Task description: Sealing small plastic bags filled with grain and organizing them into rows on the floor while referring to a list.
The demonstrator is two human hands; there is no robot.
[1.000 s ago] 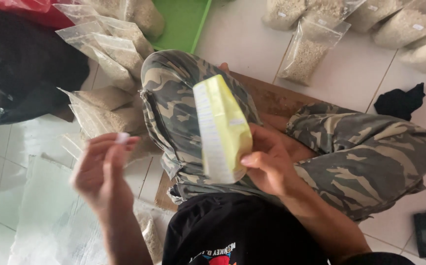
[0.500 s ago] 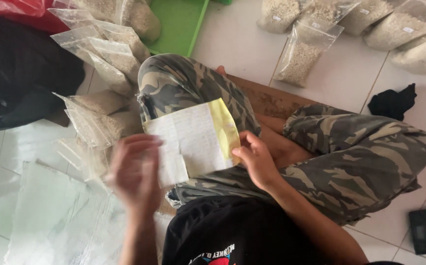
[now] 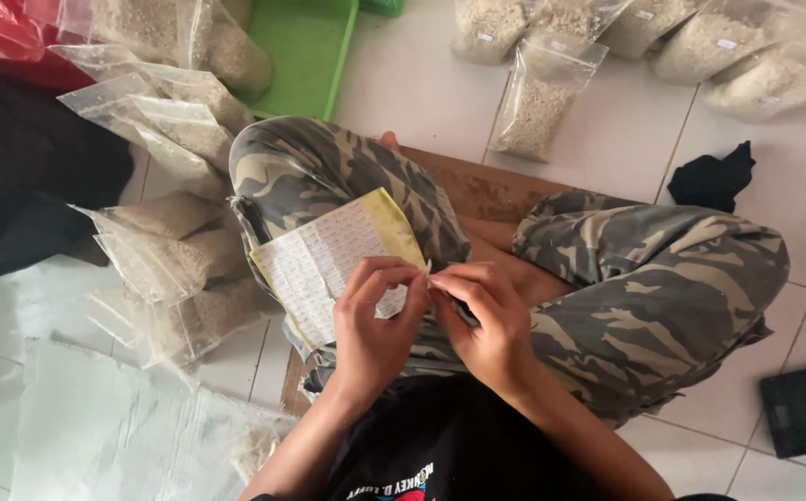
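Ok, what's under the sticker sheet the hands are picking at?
The sticker sheet lies on the camouflage trouser leg, with both hands, left and right, pinching at its near edge. The hands cover that corner, so what lies beneath there cannot be seen.

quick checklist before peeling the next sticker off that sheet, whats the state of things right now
1. Sticker sheet supported on the knee: ok.
2. Left hand at the sheet's lower edge, fingertips pinching: ok.
3. Right hand meeting the left at the same spot: ok.
4. A sticker actually lifted between the fingertips: cannot tell, too small.
5. Filled clear bags within reach beside the left knee: ok.
6. Sheet lying flat: not ok, its yellow backing edge curls up.
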